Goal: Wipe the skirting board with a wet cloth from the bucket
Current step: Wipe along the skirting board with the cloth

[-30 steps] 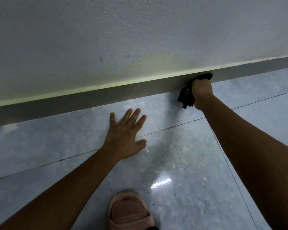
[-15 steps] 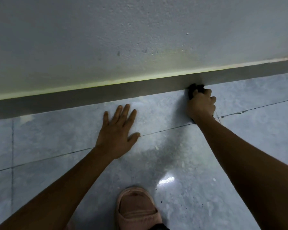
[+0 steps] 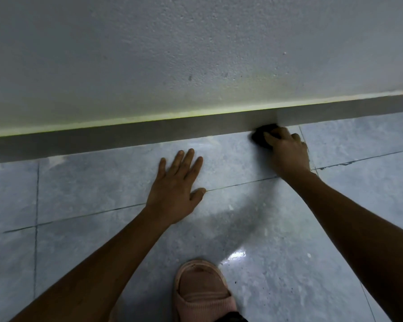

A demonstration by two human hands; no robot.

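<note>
A dark grey skirting board (image 3: 149, 133) runs along the foot of the pale wall, from lower left to upper right. My right hand (image 3: 287, 151) is shut on a black cloth (image 3: 261, 137) and presses it against the bottom of the board where it meets the floor. Most of the cloth is hidden under my fingers. My left hand (image 3: 176, 184) lies flat on the floor tiles, fingers spread, a little in front of the board and holding nothing. No bucket is in view.
The floor is glossy blue-grey tile (image 3: 265, 263) with dark grout lines and a bright light reflection. My foot in a pink slipper (image 3: 201, 291) stands at the bottom centre. The rough pale wall (image 3: 196, 54) fills the upper half.
My right hand has slid the cloth leftward and down along the board, from its top edge to its base. My left hand has stayed planted on the tiles.
</note>
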